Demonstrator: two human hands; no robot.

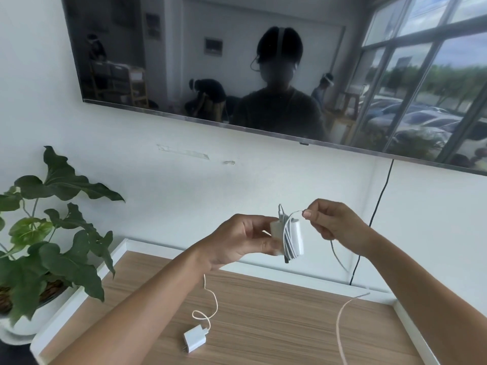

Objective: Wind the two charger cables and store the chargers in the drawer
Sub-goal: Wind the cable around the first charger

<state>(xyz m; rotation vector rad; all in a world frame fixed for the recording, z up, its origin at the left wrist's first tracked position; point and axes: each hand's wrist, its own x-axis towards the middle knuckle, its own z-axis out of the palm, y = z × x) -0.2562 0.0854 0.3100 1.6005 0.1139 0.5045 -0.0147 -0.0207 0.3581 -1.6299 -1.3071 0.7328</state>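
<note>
Right now I'm gripping the first charger (288, 237) in my left hand (242, 241), its long axis upright, while my right hand (330, 219) is pinching its cable (295, 212) just right of it. Nearer me, the second charger (194, 338) is lying unwound on the table (276, 312).

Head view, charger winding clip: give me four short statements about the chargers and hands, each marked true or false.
1. The left hand holds a charger with cable wound around it. True.
2. The right hand is empty. False: it pinches the cable.
3. A second charger lies on the wooden top. True.
4. The second charger's cable is already wound. False: its cable trails loose.
</note>
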